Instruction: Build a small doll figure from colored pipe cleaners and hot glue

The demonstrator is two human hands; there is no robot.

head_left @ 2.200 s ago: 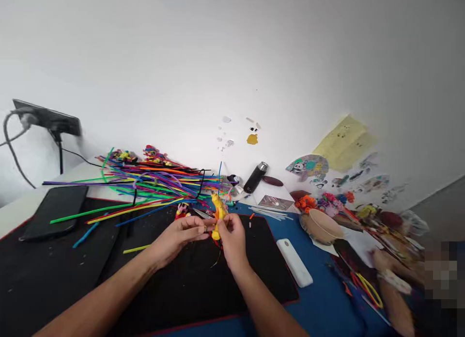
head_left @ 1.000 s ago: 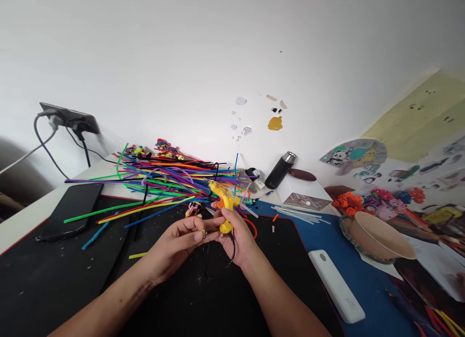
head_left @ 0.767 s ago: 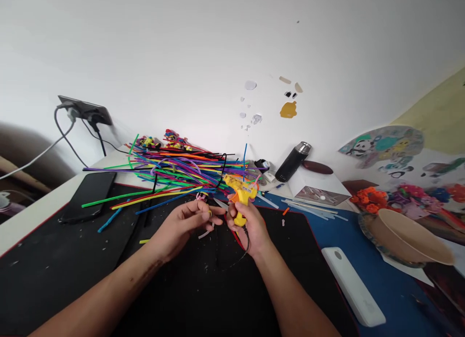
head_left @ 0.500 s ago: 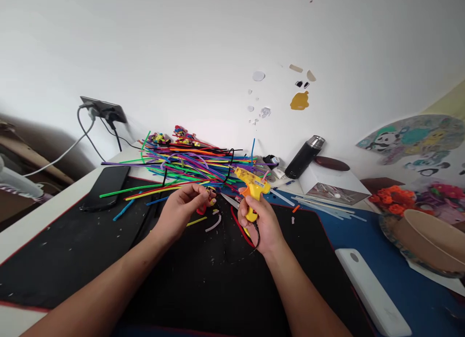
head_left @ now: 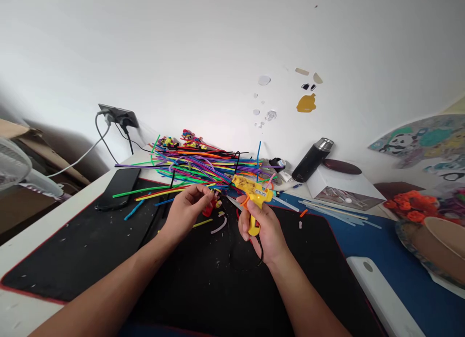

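My right hand (head_left: pixel 267 232) is closed around the handle of a yellow hot glue gun (head_left: pixel 258 196), its nozzle pointing left. A pinkish stick shows at the gun's back end. My left hand (head_left: pixel 184 210) pinches a small dark, multicoloured craft piece (head_left: pixel 217 194), mostly hidden by the fingers. Just under those fingertips is something red (head_left: pixel 208 210) that I cannot make out. The nozzle is up and to the right of the craft piece, apart from it. A pointed metal blade (head_left: pixel 233 202) shows between my hands, its other end hidden.
Behind my hands lies a heap of coloured pipe cleaners (head_left: pixel 203 162). A phone (head_left: pixel 118 187) rests at left on the black mat (head_left: pixel 181 288). A dark flask (head_left: pixel 312 160), a white box (head_left: pixel 337 182), glue sticks (head_left: pixel 337 213) and a white bar-shaped device (head_left: pixel 385 293) are at right.
The view has turned slightly left, so things sit farther right. The glue gun has come a little lower and nearer to the craft piece. Both hands keep their holds.
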